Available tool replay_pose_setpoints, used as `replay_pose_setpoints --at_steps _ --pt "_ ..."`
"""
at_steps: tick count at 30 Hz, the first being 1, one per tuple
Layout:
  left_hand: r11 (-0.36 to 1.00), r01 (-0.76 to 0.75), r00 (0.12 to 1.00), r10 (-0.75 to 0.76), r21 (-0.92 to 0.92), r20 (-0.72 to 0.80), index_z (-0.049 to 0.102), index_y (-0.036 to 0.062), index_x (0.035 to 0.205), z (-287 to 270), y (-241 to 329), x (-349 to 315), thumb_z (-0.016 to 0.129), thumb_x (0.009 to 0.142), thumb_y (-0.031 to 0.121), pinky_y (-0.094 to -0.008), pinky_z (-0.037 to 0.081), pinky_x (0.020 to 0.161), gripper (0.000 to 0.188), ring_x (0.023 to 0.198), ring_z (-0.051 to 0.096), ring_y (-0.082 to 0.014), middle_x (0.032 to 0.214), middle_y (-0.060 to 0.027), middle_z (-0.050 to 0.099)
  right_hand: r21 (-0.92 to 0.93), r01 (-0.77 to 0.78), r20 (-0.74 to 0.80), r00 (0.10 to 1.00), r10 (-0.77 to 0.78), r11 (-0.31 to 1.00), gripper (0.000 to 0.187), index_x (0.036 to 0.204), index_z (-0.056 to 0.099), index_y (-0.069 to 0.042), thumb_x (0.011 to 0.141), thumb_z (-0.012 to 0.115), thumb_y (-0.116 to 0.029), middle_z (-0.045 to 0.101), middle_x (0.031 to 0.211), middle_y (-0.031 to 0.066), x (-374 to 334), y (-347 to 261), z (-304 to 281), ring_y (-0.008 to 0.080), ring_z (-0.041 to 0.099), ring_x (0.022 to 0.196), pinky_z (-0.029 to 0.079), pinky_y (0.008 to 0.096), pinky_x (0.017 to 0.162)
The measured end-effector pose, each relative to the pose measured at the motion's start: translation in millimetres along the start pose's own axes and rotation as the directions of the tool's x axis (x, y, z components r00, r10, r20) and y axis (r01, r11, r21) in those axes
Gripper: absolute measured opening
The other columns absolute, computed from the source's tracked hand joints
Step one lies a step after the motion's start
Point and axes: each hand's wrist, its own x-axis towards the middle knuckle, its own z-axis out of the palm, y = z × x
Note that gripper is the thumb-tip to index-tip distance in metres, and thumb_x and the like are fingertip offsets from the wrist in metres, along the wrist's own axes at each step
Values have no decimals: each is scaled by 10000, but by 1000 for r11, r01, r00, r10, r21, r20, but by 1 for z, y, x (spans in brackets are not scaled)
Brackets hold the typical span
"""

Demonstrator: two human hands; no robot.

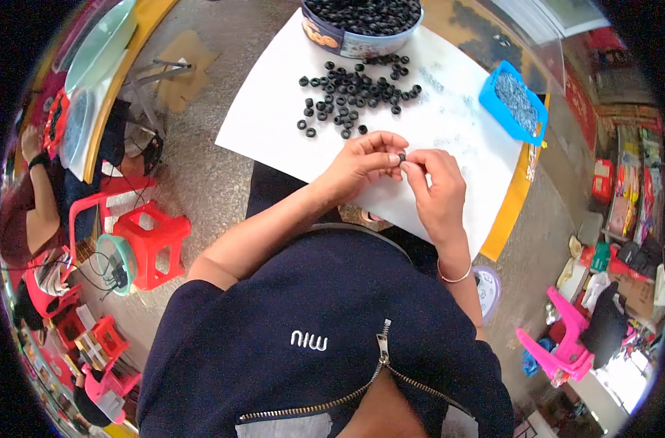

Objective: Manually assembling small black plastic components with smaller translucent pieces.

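My left hand (363, 164) and my right hand (439, 179) meet over a white sheet (274, 77) on the table. Between their fingertips they pinch a small black ring-shaped part (401, 157); the fingers cover most of it. Just beyond the hands lies a loose spread of several black ring-shaped parts (341, 101), many with their holes showing. Behind these, at the far edge, stands a round tub (347, 45) heaped with similar small black parts. To the right a blue plastic basket (487, 102) holds a pile of small silvery pieces (516, 102), too fine to make out.
The table's yellow edge (509, 212) runs along the right. A red stool (151, 244) and a fan (115, 264) stand on the floor at left, near another person's arm (42, 193). A pink chair (566, 339) is at lower right, beside cluttered shelves (628, 197).
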Motion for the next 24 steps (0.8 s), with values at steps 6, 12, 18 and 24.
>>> replay_pose_setpoints --at_steps 6,12,18,24 --pt "996 70 985 -79 64 153 558 4 1149 -2 10 -3 621 860 38 -267 510 733 298 776 612 -140 949 -56 621 203 -331 213 934 288 922 104 855 608 -32 804 694 -60 589 778 21 -2 -1 -7 107 536 726 441 257 649" --pt "976 160 933 -102 -145 344 553 -2 1157 -13 9 2 622 859 32 -289 524 752 308 800 623 -148 953 -54 616 539 -594 446 803 396 597 135 912 569 -44 838 675 -85 549 799 -13 6 13 -5 67 503 758 417 213 695" --pt "962 202 904 -112 -183 412 582 5 1120 -16 8 2 606 885 67 -301 522 775 245 783 619 -154 926 -53 617 286 -348 104 938 332 893 106 953 654 -45 901 594 -115 591 808 24 46 35 8 91 528 726 434 237 685" --pt "965 199 897 -108 -174 428 585 4 1079 -18 5 3 614 876 110 -304 509 767 231 779 607 -156 896 -69 605 -173 317 138 945 -296 932 241 989 696 -143 753 690 -95 571 962 40 89 39 46 241 520 948 375 387 810"
